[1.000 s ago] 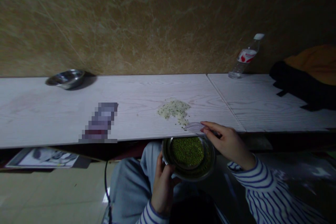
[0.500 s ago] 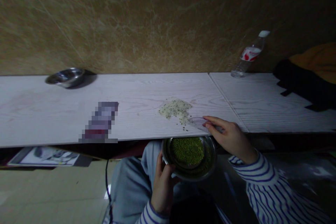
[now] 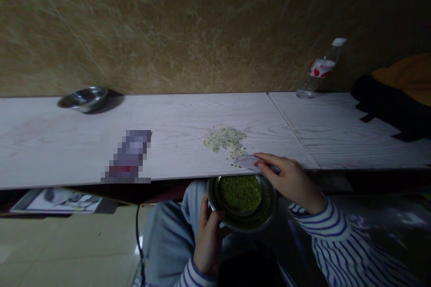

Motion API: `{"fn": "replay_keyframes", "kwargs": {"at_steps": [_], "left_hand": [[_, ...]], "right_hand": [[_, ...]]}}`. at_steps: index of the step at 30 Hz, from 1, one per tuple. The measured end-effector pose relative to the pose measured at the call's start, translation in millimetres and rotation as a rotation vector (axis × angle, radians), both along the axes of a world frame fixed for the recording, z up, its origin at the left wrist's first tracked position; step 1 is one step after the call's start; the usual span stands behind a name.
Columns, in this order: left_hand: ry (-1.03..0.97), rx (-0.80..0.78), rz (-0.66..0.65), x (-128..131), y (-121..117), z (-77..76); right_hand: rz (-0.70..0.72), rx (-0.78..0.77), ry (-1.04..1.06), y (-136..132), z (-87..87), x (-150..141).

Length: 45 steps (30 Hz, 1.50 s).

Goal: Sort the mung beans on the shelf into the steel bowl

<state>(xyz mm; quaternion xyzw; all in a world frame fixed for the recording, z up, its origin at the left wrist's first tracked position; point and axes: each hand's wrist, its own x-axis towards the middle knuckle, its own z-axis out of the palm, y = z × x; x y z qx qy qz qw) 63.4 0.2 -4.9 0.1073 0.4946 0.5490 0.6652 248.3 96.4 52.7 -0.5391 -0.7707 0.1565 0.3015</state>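
My left hand (image 3: 209,237) grips the near-left rim of a metal bowl (image 3: 268,215), its thumb over the edge. Green mung beans (image 3: 240,193) lie in this bowl, which is held over my lap just below the table's front edge. Between the thumb and fingers of my right hand (image 3: 286,177) is a clear, round-edged plastic piece (image 3: 245,161) that looks like a protractor. It is low over the tabletop, at the near side of a spread pile of white rice grains (image 3: 225,136) with green beans mixed in. A few loose beans lie near its tip.
An empty-looking metal bowl (image 3: 84,100) stands at the back left by the wall. A blurred-out flat object (image 3: 129,154) lies left of the pile. Toward the back right are a clear plastic bottle (image 3: 321,69) and a black and orange cloth item (image 3: 397,98).
My right hand has moved slightly left and nearer the table's front edge with the plastic piece, toward the loose beans. My left hand and the bowl stay almost still.
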Motion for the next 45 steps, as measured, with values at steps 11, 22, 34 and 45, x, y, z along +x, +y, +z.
{"fn": "replay_keyframes", "kwargs": {"at_steps": [11, 22, 34, 45], "left_hand": [[0.016, 0.019, 0.005, -1.7, -2.5, -14.4], [-0.009, 0.004, 0.022, -2.0, -2.6, -11.5], [0.010, 0.010, 0.021, -2.3, -1.0, -15.3], [0.015, -0.015, 0.027, -3.4, -2.2, -14.7]], "right_hand": [[-0.087, -0.003, -0.024, 19.2, -0.2, 4.8], [0.000, 0.009, 0.013, 10.5, 2.6, -5.0], [-0.067, 0.040, -0.008, 18.2, -1.4, -4.6], [-0.028, 0.063, -0.004, 24.1, 0.6, -10.3]]}}
